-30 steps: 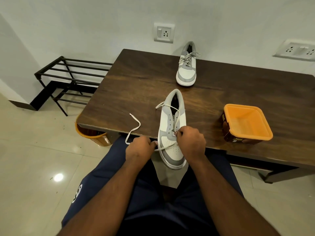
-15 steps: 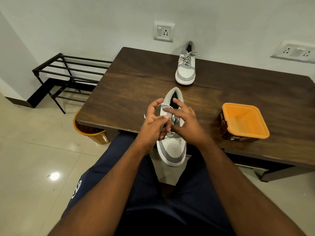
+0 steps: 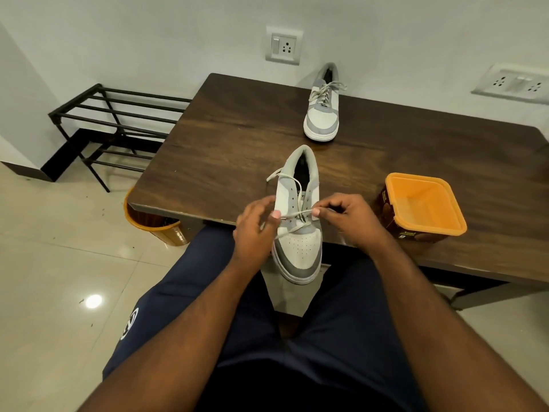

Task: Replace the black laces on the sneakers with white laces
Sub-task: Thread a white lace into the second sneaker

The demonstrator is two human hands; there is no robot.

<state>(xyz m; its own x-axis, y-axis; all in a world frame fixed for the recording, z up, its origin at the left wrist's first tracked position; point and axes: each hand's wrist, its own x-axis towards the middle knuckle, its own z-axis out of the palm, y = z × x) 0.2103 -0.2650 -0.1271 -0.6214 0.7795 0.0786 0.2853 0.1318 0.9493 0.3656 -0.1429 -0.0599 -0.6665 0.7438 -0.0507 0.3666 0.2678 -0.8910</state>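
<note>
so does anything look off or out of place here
Only the near sneaker: its toe overhangs the table edge above the person's lap. Its white lace is just half-threaded, mid-job.

white wall (image 3: pixel 148 31), glossy tiled floor (image 3: pixel 44 263), black metal rack (image 3: pixel 113 123)

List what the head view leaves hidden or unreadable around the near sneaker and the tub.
- Lower eyelets of the near sneaker: covered by both thumbs and the white lace.
- Left hand: its fingers are motion-blurred, so its grip on the lace is unclear.
- Right hand: its palm side faces away from the camera.
- Orange tub: label print too small to read.
- Bin: mostly under the table.
</note>
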